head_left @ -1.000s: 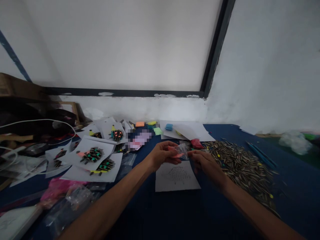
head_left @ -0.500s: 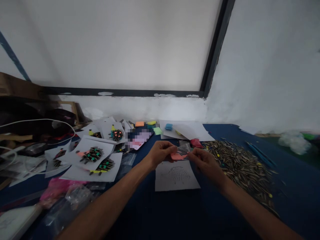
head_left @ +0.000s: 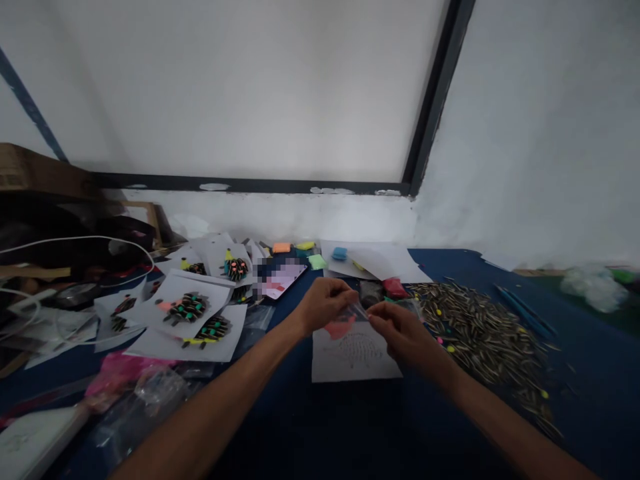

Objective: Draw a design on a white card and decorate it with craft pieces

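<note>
- Both hands, left hand and right hand, pinch a small clear bag over the printed sheet.
- The pink lump has slid lower in the bag since a second ago, so it looks nearly emptied.

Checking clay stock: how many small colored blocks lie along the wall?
4: orange block, yellow block, green block, blue block on white paper. Others may be hidden.

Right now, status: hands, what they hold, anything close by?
Left hand and right hand both pinch a small clear bag with a pink lump inside. Printed sheet right below. Seed pile beside right hand.
</note>
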Tool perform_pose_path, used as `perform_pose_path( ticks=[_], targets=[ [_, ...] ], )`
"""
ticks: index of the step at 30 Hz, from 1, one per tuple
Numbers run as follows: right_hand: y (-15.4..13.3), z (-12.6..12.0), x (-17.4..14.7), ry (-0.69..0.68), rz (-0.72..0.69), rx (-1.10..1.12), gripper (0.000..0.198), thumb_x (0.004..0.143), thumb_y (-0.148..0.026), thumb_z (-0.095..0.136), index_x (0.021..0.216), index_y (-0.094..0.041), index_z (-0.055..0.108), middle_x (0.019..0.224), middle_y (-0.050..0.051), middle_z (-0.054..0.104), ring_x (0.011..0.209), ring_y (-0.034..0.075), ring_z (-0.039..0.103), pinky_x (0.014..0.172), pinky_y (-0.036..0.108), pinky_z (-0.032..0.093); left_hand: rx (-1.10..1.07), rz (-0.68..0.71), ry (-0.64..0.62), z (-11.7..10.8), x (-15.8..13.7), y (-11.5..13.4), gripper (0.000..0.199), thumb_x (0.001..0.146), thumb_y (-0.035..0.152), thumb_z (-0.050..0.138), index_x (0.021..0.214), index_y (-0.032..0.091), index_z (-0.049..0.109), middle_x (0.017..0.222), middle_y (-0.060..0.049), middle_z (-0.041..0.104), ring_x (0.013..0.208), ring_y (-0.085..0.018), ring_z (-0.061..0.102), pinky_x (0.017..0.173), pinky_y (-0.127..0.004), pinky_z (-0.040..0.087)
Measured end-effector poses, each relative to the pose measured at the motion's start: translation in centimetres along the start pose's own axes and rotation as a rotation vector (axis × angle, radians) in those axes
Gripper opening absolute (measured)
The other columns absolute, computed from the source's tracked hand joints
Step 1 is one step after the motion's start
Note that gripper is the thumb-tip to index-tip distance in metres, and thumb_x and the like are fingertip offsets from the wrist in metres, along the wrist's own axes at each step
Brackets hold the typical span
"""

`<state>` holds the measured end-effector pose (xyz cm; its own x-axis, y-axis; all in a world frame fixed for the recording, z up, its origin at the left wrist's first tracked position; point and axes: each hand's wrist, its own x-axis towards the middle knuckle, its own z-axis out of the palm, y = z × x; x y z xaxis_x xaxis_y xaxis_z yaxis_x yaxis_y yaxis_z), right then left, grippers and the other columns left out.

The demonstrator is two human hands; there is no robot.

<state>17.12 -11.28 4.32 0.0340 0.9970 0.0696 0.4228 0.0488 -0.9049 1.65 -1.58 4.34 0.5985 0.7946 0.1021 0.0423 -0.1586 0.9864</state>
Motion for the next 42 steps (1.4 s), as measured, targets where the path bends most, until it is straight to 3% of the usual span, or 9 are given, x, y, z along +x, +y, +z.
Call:
perform_pose_path(
  ticks=[4,9,12,16,24,29,31,36,42],
  targets=[
    [0.8,-0.6,0.4,0.019,0.024,0.092,0.005,0.072,-0.020,0.043,0.074,-0.021,0.048,0.052,-0.008,0.044,0.042,0.008,0.044,0.042,0.020,0.037,-0.252,-0.138,0.281,-1.1,0.8,-1.2,0.007,0.076,0.015,0.060,0.082,0.011,0.060,0.059,0.003,0.057,0.041,-0.005,0.044,0.042,-0.018,0.033],
    [1.6,-0.4,0.8,-0.023,0.055,0.090,0.006,0.074,-0.025,0.050,0.074,-0.019,0.051,0.064,-0.002,0.060,0.053,0.011,0.060,0.051,0.026,0.050,-0.519,-0.176,0.458,-2.3,1.4,-3.2,0.026,0.066,0.003,0.063,0.090,0.013,0.057,0.073,0.000,0.061,0.058,-0.009,0.061,0.059,-0.021,0.049],
    [1.5,-0.3,0.7,0.000,0.065,0.091,0.020,0.074,-0.036,0.056,0.082,-0.018,0.053,0.075,0.002,0.065,0.055,0.013,0.064,0.047,0.026,0.052,-0.363,-0.054,0.436,-2.6,1.7,-4.2,0.022,0.068,0.005,0.060,0.089,0.011,0.061,0.076,-0.002,0.062,0.068,-0.011,0.062,0.068,-0.023,0.049],
    [1.0,-0.3,0.5,-0.024,0.071,-0.063,0.023,0.080,-0.041,0.054,0.073,-0.018,0.052,0.060,0.000,0.063,0.042,0.009,0.055,0.038,0.019,0.041,0.207,0.056,0.387,-2.7,1.8,-5.2,0.030,0.068,0.003,0.055,0.095,0.013,0.066,0.091,-0.006,0.066,0.086,-0.017,0.062,0.079,-0.028,0.050],
    [0.1,0.3,-0.4,-0.363,0.088,-0.226,0.013,0.079,-0.023,0.051,0.070,-0.017,0.058,0.054,-0.002,0.056,0.047,0.009,0.051,0.044,0.018,0.037,0.720,0.267,0.301,-2.5,0.9,-6.1,0.033,0.075,0.008,0.058,0.107,0.014,0.064,0.126,-0.013,0.054,0.123,-0.024,0.048,0.104,-0.038,0.038],
    [-0.3,-0.4,-0.3,-0.184,-0.016,-0.490,0.015,0.077,-0.019,0.050,0.069,-0.016,0.063,0.057,0.000,0.058,0.051,0.010,0.051,0.045,0.019,0.032,0.861,0.281,0.223,-2.6,0.6,-5.2,0.030,0.078,0.020,0.062,0.108,0.014,0.064,0.121,-0.014,0.056,0.115,-0.025,0.052,0.098,-0.038,0.043],
    [-0.4,-0.6,-0.2,-0.145,-0.022,-0.513,0.016,0.079,-0.021,0.050,0.073,-0.016,0.064,0.054,-0.001,0.056,0.049,0.011,0.051,0.044,0.019,0.032,0.898,0.289,0.170,-2.4,0.5,-4.5,0.022,0.082,0.022,0.058,0.100,0.014,0.067,0.102,-0.010,0.062,0.099,-0.022,0.057,0.086,-0.034,0.047],
    [0.2,-0.7,0.0,-0.057,-0.084,-0.470,0.018,0.081,-0.027,0.051,0.078,-0.017,0.066,0.061,0.001,0.062,0.054,0.014,0.059,0.048,0.022,0.040,1.052,0.307,-0.146,-1.2,0.1,-2.9,0.016,0.078,0.024,0.060,0.090,0.017,0.069,0.089,-0.006,0.063,0.090,-0.020,0.056,0.080,-0.031,0.044],
    [1.6,-0.7,0.3,-0.023,-0.149,-0.307,0.023,0.083,-0.031,0.052,0.096,-0.016,0.063,0.070,0.002,0.066,0.054,0.014,0.063,0.053,0.026,0.048,1.222,0.190,-0.166,-0.3,-0.3,-2.3,0.014,0.080,0.024,0.055,0.082,0.017,0.066,0.092,-0.007,0.064,0.089,-0.022,0.057,0.079,-0.034,0.042]
  ],
)
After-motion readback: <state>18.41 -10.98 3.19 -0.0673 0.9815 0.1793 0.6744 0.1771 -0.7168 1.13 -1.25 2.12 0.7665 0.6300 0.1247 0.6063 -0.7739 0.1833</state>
